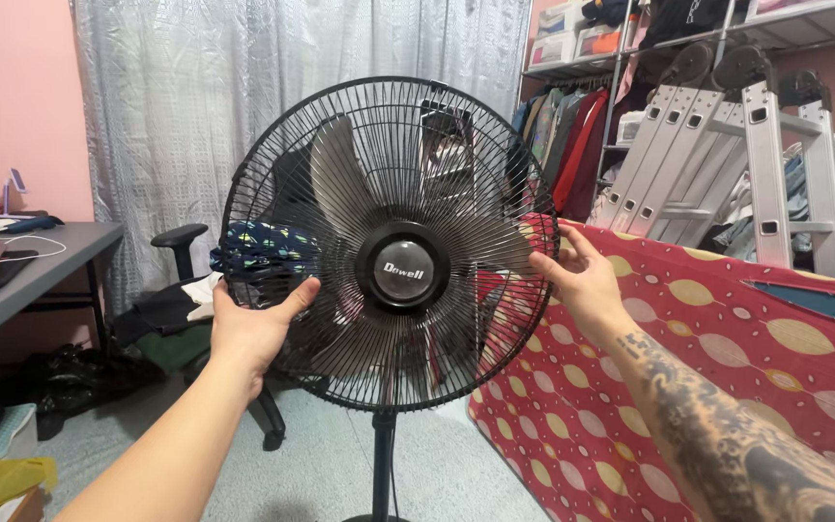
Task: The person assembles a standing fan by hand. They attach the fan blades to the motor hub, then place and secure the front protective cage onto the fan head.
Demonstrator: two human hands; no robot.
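A black standing fan [390, 145] faces me in the middle of the head view, its round wire guard covering grey translucent blades and a black hub. My left hand [255, 324] grips the guard's left rim, thumb over the front wires. My right hand [580, 275] holds the right rim, fingers curled round the edge. The fan's black pole [383, 464] runs down to the floor.
A red mattress with pale ovals [727, 387] leans at the right. Folded aluminium ladders [727, 164] and a clothes rack stand behind it. A black office chair [186, 290] piled with clothes sits behind the fan. A grey desk [21, 280] is at the left, a silver curtain behind.
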